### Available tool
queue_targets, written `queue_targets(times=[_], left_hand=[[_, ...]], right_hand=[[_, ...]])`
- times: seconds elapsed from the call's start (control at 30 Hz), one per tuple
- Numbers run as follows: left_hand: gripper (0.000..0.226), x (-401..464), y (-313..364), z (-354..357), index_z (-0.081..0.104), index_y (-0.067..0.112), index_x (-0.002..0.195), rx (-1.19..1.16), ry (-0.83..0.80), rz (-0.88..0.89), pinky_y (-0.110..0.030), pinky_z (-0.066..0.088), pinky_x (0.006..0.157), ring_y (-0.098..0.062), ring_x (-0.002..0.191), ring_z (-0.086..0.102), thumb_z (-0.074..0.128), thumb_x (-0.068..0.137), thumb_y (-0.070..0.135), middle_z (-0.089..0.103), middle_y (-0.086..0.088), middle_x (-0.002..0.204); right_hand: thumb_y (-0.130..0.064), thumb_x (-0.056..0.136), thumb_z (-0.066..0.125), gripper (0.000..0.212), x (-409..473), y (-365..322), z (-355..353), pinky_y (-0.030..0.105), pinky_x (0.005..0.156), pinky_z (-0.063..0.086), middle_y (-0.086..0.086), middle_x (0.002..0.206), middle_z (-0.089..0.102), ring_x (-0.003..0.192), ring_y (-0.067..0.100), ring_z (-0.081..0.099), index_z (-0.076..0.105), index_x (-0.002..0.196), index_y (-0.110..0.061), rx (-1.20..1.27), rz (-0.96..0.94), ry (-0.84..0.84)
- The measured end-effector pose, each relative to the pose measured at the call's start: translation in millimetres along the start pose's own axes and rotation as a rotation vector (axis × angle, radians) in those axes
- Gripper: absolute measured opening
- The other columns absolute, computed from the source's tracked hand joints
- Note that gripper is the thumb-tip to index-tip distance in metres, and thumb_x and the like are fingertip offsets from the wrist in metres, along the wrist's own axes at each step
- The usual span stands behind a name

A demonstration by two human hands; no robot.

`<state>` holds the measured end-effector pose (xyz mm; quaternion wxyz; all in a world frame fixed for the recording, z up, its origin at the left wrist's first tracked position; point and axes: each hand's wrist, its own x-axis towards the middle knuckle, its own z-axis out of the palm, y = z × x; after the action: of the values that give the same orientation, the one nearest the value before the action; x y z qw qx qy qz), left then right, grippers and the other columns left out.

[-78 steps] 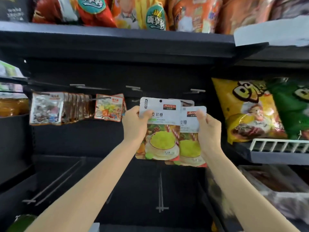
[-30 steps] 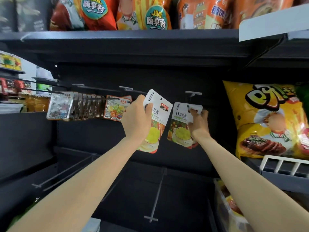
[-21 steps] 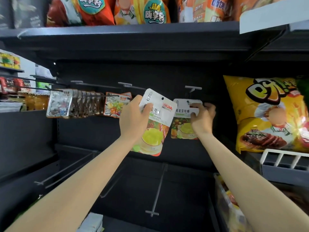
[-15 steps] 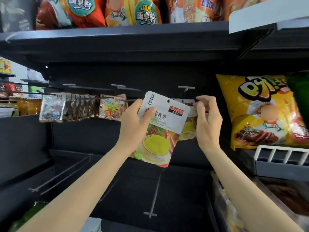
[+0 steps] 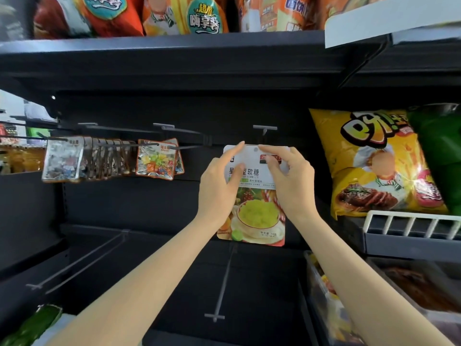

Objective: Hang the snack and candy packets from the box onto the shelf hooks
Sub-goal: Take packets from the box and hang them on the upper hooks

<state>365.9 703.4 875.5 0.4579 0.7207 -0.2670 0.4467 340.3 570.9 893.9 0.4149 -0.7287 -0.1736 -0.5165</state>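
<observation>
Both forearms reach up and forward, the left hand (image 5: pixel 219 188) and right hand (image 5: pixel 290 181) meeting at the top of a candy packet (image 5: pixel 254 216) held upright just below a shelf hook (image 5: pixel 265 128). The packet has a white header with a punched hole and a picture of a bowl of yellow-green candy below. Each hand pinches the header between thumb and curled fingers, the left at its left edge, the right near its centre.

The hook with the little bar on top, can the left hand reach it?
Probably yes. The left hand grips the candy packet just below that hook, and nothing shows between them except the packet's own top edge.
</observation>
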Motion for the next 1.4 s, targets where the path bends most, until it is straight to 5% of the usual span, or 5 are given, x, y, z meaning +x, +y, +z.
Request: queue_targets(times=[0.23, 0.6, 0.8, 1.07, 1.4], left_hand=[[0.044, 1, 1, 5, 0.045, 0.033, 0.137, -0.002, -0.031, 0.02, 0.007, 0.031, 0.072, 0.026, 0.085, 0.04, 0.053, 0.096, 0.021, 0.045, 0.013, 0.107], [0.062, 35, -10, 29, 0.03, 0.031, 0.146, 0.265, -0.268, -0.148, -0.021, 0.048, 0.078, -0.015, 0.09, 0.053, 0.055, 0.092, 0.015, 0.034, -0.007, 0.127], [0.064, 72, -27, 50, 0.022, 0.028, 0.149, 0.351, -0.444, -0.25, -0.031, 0.041, 0.096, -0.029, 0.122, 0.045, 0.051, 0.093, 0.017, 0.027, -0.011, 0.14], [0.058, 88, -62, 85, 0.041, 0.02, 0.141, 0.356, -0.455, -0.262, -0.035, 0.056, 0.081, -0.025, 0.102, 0.06, 0.056, 0.085, 0.007, 0.047, -0.011, 0.13], [0.022, 50, -53, 2, 0.057, 0.017, 0.114, 0.355, -0.182, -0.103, -0.029, 0.053, 0.081, -0.009, 0.092, 0.06, 0.053, 0.093, 0.012, 0.062, -0.001, 0.109]], right_hand=[[-0.009, 0.094, 0.054, 0.023, -5, 5, 2, 0.004, 0.068, 0.043, -0.013, 0.089, 0.053, 0.085, -0.013, 0.053, 0.069, 0.109, -0.017, 0.064, 0.008, 0.12], [-0.013, 0.093, 0.057, 0.035, 23, 48, 16, 0.005, 0.066, 0.042, 0.001, 0.126, 0.042, 0.085, 0.0, 0.044, 0.06, 0.127, -0.021, -0.241, 0.133, 0.046], [-0.006, 0.093, 0.056, 0.055, 41, 73, 30, 0.022, 0.098, 0.041, 0.008, 0.145, 0.023, 0.126, 0.022, 0.044, 0.04, 0.143, -0.02, -0.32, 0.221, -0.159], [-0.011, 0.089, 0.061, 0.062, 54, 91, 50, 0.039, 0.112, 0.032, 0.012, 0.152, 0.011, 0.141, 0.029, 0.016, 0.035, 0.145, -0.019, -0.556, 0.202, -0.197], [-0.001, 0.089, 0.05, 0.023, 18, 52, 82, 0.031, 0.079, 0.047, 0.007, 0.109, 0.055, 0.1, 0.024, 0.055, 0.061, 0.108, -0.009, -0.173, 0.075, -0.228]])
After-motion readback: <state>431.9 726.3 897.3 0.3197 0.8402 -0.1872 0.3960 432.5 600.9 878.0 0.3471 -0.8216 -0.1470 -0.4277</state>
